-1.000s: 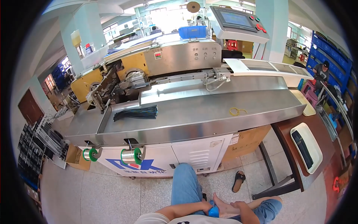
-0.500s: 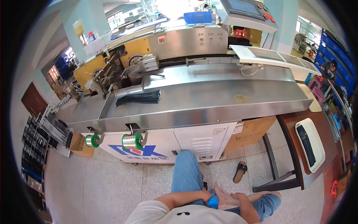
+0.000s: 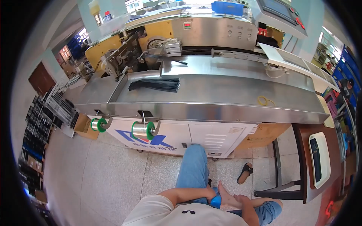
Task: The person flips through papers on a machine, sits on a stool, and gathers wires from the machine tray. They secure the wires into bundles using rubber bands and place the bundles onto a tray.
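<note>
My left hand is low in the lap, up against a small blue item whose kind I cannot make out. Its fingers are mostly hidden. My right hand is closed round my bare lower leg, just above the ankle; that leg is crossed over the other. Beyond my knee stands a steel-topped machine. A bundle of thin black strips lies on its tray, with a yellow rubber band farther right. Neither hand touches these.
Two wire spools hang from the machine's front. To the right, a brown table carries a white tray holding dark strips. A sandal lies on the floor. A control panel is at upper right, and another person is at far right.
The view has turned left and tilted down, so the machine and table appear farther right and the machine higher. My hands keep nearly the same places at the leg and blue item.
</note>
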Tool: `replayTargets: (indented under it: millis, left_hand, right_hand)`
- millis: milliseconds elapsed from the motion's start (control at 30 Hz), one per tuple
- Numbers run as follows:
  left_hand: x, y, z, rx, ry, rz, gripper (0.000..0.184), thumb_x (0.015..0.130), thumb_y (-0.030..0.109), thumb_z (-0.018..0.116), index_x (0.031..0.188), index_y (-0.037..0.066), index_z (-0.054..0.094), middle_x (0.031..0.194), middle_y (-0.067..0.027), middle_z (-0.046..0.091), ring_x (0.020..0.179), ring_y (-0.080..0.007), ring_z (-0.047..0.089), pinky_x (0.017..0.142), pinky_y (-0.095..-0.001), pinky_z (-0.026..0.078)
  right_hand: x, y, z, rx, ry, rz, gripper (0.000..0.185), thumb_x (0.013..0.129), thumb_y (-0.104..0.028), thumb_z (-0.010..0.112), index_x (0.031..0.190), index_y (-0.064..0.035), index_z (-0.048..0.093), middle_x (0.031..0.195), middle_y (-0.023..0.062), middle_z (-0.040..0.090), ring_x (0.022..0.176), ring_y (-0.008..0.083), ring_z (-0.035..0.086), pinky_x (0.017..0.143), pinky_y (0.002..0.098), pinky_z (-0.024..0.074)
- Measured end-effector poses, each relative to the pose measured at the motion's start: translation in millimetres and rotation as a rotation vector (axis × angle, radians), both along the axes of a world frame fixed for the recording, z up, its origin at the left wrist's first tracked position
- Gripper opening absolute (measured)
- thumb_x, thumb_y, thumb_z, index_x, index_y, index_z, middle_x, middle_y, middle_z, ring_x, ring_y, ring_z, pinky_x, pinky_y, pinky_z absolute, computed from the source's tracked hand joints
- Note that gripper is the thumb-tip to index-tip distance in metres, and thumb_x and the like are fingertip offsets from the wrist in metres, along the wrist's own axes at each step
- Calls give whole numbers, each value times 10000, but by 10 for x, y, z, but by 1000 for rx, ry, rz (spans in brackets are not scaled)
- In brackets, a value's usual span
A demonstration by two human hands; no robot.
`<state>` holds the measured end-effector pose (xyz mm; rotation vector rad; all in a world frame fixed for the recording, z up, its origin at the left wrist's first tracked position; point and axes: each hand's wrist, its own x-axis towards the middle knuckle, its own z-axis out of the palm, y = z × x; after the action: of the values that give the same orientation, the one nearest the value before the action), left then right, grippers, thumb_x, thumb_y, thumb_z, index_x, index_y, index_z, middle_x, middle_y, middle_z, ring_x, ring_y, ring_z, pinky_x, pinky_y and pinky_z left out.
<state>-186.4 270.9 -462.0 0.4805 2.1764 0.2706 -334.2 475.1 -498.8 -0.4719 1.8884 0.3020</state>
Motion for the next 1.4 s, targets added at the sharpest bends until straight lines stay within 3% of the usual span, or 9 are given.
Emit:
replayTargets:
  millis: [133, 200, 233, 367, 467, 533, 767, 1067, 1400]
  left_hand:
    - [-83, -43, 346, 67, -4, 69, 425, 659, 360, 661, 997, 108, 605, 946, -136, 611, 853, -276, 589, 746, -372, 452]
    - [-148, -426, 1271, 851, 98, 334, 322, 769, 282, 583, 1017, 76, 582, 904, -138, 617, 800, -238, 592, 699, -366, 470]
    - [-196, -670, 1819, 854, -140, 499, 277, 843, 229, 504, 1049, 51, 554, 880, -118, 617, 761, -198, 586, 695, -342, 478]
    - [211, -1955, 3483, 1289, 869, 1342, 291, 843, 203, 500, 1051, 3, 546, 1040, -97, 574, 981, -188, 536, 870, -334, 416]
    - [363, -2944, 4125, 1695, 1375, 1426, 360, 875, 216, 436, 1139, -29, 428, 1133, -174, 510, 1062, -258, 497, 947, -367, 369]
    - [423, -3552, 4269, 1993, 1211, 1571, 494, 892, 264, 416, 1244, -58, 289, 1268, -220, 363, 1172, -330, 378, 999, -410, 309]
    - [75, -4363, 4077, 1964, 1204, 2069, 647, 878, 298, 441, 1311, -53, 113, 1349, -243, 198, 1213, -380, 295, 981, -443, 302]
    - [-44, -4734, 3902, 1794, 1240, 2117, 798, 810, 394, 548, 1331, -8, 97, 1335, -219, 254, 1157, -377, 379, 940, -441, 348]
    - [-38, -4674, 3924, 1855, 1410, 1950, 309, 899, 303, 408, 1008, 17, 451, 1124, -193, 509, 1070, -350, 477, 907, -468, 390]
  right_hand:
    - [24, 28, 25, -17, 2, 14, 608, 835, -502, 241, 1182, -64, 483, 1254, 151, 426, 1160, 287, 414, 986, 359, 284]
    - [19, 32, -4, -27, 28, -3, 612, 831, -500, 242, 1170, -56, 493, 1232, 159, 446, 1145, 291, 430, 982, 356, 291]
    - [17, 30, -28, -26, 21, 11, 612, 831, -500, 242, 1170, -56, 493, 1232, 159, 446, 1145, 291, 430, 982, 356, 291]
    - [63, -33, 229, -62, 39, 13, 625, 827, -498, 241, 1165, -37, 492, 1225, 165, 452, 1138, 287, 439, 982, 353, 291]
    - [11, 6, 64, -65, 30, 25, 631, 827, -494, 239, 1160, -23, 494, 1225, 170, 449, 1142, 282, 437, 980, 355, 294]
    - [39, -7, 171, -63, 40, 29, 630, 826, -494, 239, 1160, -25, 495, 1224, 169, 451, 1143, 279, 437, 977, 354, 297]
    - [97, 24, 84, -62, 108, 46, 617, 828, -488, 236, 1161, -41, 501, 1212, 158, 468, 1139, 270, 443, 964, 353, 313]
    - [117, 39, 95, -68, 129, 33, 605, 836, -496, 243, 1150, -56, 513, 1201, 148, 482, 1125, 269, 456, 957, 362, 318]
    - [86, -27, 229, -33, 88, 27, 594, 840, -487, 241, 1171, -65, 496, 1233, 140, 455, 1137, 268, 443, 963, 365, 313]
